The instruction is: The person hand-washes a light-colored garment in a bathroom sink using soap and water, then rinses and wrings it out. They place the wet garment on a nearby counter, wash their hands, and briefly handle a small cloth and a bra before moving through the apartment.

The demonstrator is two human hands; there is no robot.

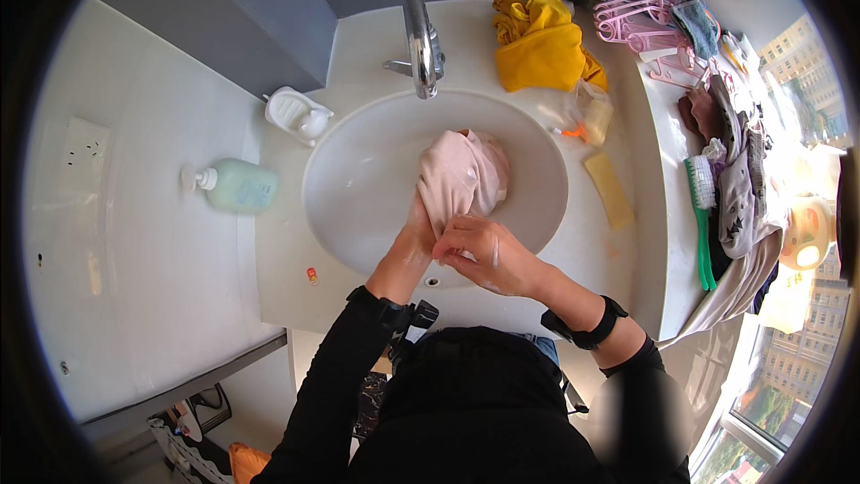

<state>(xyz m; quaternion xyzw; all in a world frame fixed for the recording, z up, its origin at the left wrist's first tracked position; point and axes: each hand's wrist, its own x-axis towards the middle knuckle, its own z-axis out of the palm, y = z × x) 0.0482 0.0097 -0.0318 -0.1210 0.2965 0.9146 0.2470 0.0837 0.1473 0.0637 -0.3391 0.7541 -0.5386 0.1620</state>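
Observation:
A light pink cloth (457, 171) is bunched over the white oval washbasin (349, 195). My left hand (422, 218) is mostly covered by the cloth, which drapes over its fingers; whether the fingers are closed on it is hidden. My right hand (480, 252) pinches the near edge of the cloth between thumb and fingers, close to the left wrist. White suds show on the right hand. The chrome faucet (422, 47) stands behind the basin, and no water is seen running from it.
A yellow cloth (541, 47) and a yellowish bar (608, 189) lie on the counter's right. Pink hangers (631, 17), a green-handled brush (702, 222) and piled clothes (736, 195) fill the sill. A soap dish (295, 114) and a pump bottle (240, 185) are left.

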